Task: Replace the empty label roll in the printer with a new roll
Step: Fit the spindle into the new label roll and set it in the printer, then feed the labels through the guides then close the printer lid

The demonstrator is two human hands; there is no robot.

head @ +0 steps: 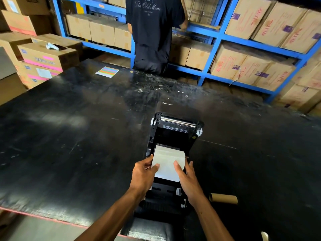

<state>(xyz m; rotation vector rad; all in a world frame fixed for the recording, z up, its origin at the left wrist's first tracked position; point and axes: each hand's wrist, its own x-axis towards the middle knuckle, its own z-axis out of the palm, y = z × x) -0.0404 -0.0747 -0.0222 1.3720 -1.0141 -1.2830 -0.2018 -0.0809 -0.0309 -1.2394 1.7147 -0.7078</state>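
White paper label roll (168, 160) is seated in the open black printer (171, 136), brown cardboard core (223, 198) already out, left hand (143, 174) and right hand (188, 178) gripping its loose end, feeding and closing left.

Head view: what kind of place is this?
Probably a warehouse packing station. Blue racks hold stacked cartons, and a label printer sits open on a black worktable, with both hands feeding it labels.
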